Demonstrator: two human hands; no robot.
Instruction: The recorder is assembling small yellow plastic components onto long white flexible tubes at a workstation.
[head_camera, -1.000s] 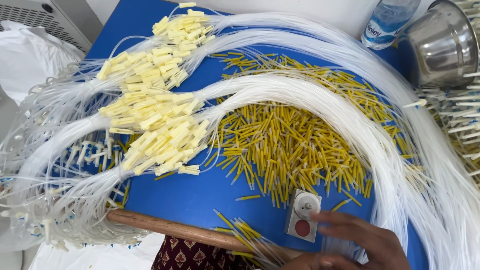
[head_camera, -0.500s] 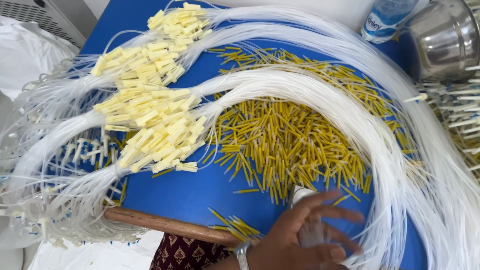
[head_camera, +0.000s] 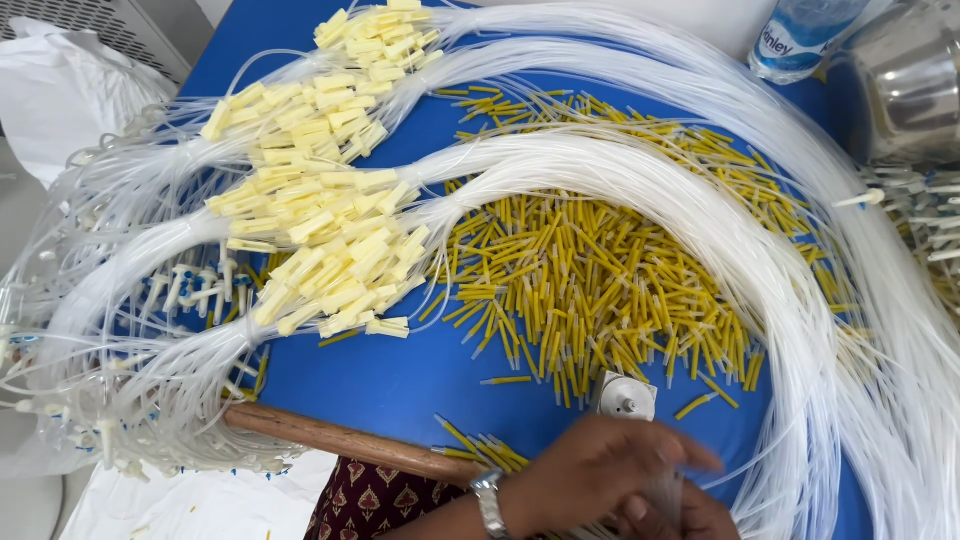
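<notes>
My left hand (head_camera: 600, 470), with a metal watch (head_camera: 489, 503) on the wrist, reaches across the bottom of the view with its fingers stretched out and blurred. It lies over my right hand (head_camera: 695, 518), which is mostly hidden and grips a few thin clear tubes (head_camera: 662, 492). Just beyond the fingers stands a small white capped object (head_camera: 627, 397). A heap of short yellow sleeves (head_camera: 590, 290) covers the blue table (head_camera: 400, 380) past it. A few yellow sleeves (head_camera: 480, 448) lie beside my left wrist.
Long bundles of white tubing (head_camera: 700, 190) arc across the table, ending in clusters of pale yellow connectors (head_camera: 330, 250). A wooden stick (head_camera: 340, 440) lies along the near edge. A plastic bottle (head_camera: 800, 35) and a steel bowl (head_camera: 910, 90) stand at the back right.
My left hand came in from below, spread above the white object, then dropped onto my right hand. The white object has tipped, so its round cap faces up.
</notes>
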